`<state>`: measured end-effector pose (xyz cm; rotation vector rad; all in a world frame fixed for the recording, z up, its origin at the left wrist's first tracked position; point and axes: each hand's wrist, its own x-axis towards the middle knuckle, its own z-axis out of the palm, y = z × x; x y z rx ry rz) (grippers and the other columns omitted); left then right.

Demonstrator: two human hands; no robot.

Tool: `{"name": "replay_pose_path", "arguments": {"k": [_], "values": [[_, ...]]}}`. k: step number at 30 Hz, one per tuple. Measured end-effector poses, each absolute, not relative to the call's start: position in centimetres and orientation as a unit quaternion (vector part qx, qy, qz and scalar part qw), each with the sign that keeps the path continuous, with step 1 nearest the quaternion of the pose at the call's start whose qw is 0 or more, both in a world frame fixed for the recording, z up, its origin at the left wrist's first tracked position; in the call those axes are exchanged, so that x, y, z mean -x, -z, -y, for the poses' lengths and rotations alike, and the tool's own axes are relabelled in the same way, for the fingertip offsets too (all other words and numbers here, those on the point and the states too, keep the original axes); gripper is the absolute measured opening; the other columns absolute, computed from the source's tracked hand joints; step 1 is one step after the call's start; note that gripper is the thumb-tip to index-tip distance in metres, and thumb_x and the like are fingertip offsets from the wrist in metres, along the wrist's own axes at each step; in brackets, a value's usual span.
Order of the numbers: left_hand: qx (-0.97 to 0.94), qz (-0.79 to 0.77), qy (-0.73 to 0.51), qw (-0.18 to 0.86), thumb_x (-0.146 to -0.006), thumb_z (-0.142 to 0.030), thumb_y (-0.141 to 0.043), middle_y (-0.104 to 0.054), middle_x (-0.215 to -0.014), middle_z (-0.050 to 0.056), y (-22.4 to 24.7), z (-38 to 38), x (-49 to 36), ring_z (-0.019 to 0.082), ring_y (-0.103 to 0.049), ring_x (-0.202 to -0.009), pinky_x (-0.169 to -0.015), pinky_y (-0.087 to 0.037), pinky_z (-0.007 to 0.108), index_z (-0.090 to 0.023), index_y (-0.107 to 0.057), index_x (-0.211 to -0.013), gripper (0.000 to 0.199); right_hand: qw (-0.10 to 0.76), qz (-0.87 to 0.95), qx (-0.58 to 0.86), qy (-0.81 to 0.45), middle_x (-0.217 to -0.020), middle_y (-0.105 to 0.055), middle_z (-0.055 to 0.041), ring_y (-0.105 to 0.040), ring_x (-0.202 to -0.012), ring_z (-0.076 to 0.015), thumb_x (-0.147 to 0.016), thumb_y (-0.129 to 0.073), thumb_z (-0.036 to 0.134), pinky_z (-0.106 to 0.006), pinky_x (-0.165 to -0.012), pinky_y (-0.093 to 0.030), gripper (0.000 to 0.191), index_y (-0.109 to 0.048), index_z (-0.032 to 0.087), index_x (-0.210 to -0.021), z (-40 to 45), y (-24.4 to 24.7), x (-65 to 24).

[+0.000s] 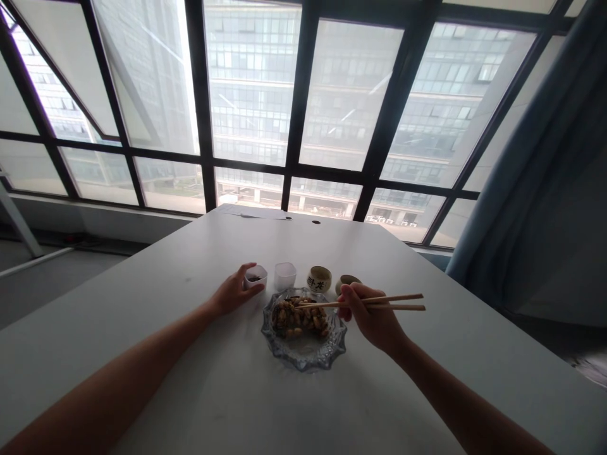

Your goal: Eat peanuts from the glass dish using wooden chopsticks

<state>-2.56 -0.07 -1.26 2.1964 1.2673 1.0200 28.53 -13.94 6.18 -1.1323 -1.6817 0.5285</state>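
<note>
A pair of wooden chopsticks [393,302] is gripped in my right hand [370,313], their tips over the brown food pieces [298,318] in a scalloped glass bowl [303,364]. What exactly the pieces are, I cannot make out. My left hand [237,289] is closed around the side of a small white plastic cup [257,284], which has something dark inside. Beside it stands a second white cup [285,275]. Right of that are a small ceramic cup with dark characters [319,279] and another ceramic cup [348,280], partly hidden behind my right hand.
Everything stands on a long white table [190,379]. Paper sheets [253,212] and a small dark disc [316,222] lie at its far end. Large framed windows rise behind it, and a blue curtain [526,164] hangs at the right.
</note>
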Motion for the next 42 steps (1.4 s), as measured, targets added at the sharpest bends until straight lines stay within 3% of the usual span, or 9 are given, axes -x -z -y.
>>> {"name": "replay_pose_path", "arguments": {"k": [12,21,27,32,37,42], "values": [[-0.788,-0.452,-0.37,0.194,-0.08,-0.059,-0.062,-0.074,-0.106,0.012,1.4,0.1,2.7,0.027,-0.07,-0.096,-0.087,-0.054,0.04,-0.019,-0.045,-0.135,0.07,0.48,0.682,0.482,-0.268,-0.055,-0.064,-0.004,-0.058,-0.049,-0.0177,-0.088,-0.057,0.065,-0.031,-0.049,-0.047,0.05,-0.057,0.022,-0.062,13.5,-4.1,-27.4],[-0.789,-0.452,-0.369,0.191,-0.08,-0.057,-0.063,-0.073,-0.109,0.012,1.5,0.0,2.7,0.026,-0.07,-0.093,-0.086,-0.053,0.04,-0.019,-0.045,-0.136,0.07,0.564,0.616,0.468,-0.289,-0.05,-0.063,-0.003,-0.055,-0.04,-0.0166,-0.083,-0.062,0.067,-0.03,-0.039,-0.044,0.049,-0.062,0.021,-0.065,13.0,-4.5,-27.9],[-0.788,-0.452,-0.373,0.188,-0.08,-0.058,-0.063,-0.074,-0.104,0.01,1.6,0.0,2.7,0.024,-0.07,-0.083,-0.081,-0.054,0.039,-0.02,-0.046,-0.136,0.07,0.65,0.468,0.464,-0.379,-0.045,-0.061,-0.0036,-0.054,-0.037,-0.0158,-0.074,-0.071,0.067,-0.027,-0.034,-0.043,0.051,-0.064,0.018,-0.064,11.1,-4.6,-29.9],[-0.79,-0.45,-0.372,0.186,-0.08,-0.058,-0.062,-0.074,-0.105,0.011,1.7,-0.1,2.7,0.025,-0.07,-0.087,-0.084,-0.054,0.04,-0.02,-0.046,-0.135,0.07,0.658,0.425,0.464,-0.414,-0.046,-0.062,-0.0041,-0.054,-0.039,-0.015,-0.071,-0.076,0.063,-0.027,-0.036,-0.043,0.048,-0.064,0.016,-0.064,10.3,-4.3,-30.8],[-0.79,-0.447,-0.372,0.194,-0.08,-0.057,-0.063,-0.073,-0.11,0.013,1.7,-0.1,2.7,0.026,-0.069,-0.095,-0.09,-0.052,0.042,-0.018,-0.045,-0.136,0.071,0.634,0.537,0.475,-0.291,-0.047,-0.063,-0.0037,-0.053,-0.038,-0.0156,-0.079,-0.064,0.068,-0.028,-0.037,-0.043,0.051,-0.064,0.019,-0.065,11.7,-5.2,-30.2],[-0.79,-0.451,-0.37,0.189,-0.08,-0.059,-0.062,-0.074,-0.107,0.011,1.6,0.0,2.7,0.026,-0.07,-0.094,-0.088,-0.053,0.041,-0.02,-0.045,-0.137,0.07,0.516,0.737,0.417,-0.126,-0.05,-0.06,-0.0027,-0.052,-0.042,-0.0144,-0.089,-0.058,0.059,-0.029,-0.045,-0.041,0.049,-0.061,0.022,-0.058,14.1,-6.8,-29.6]]}}
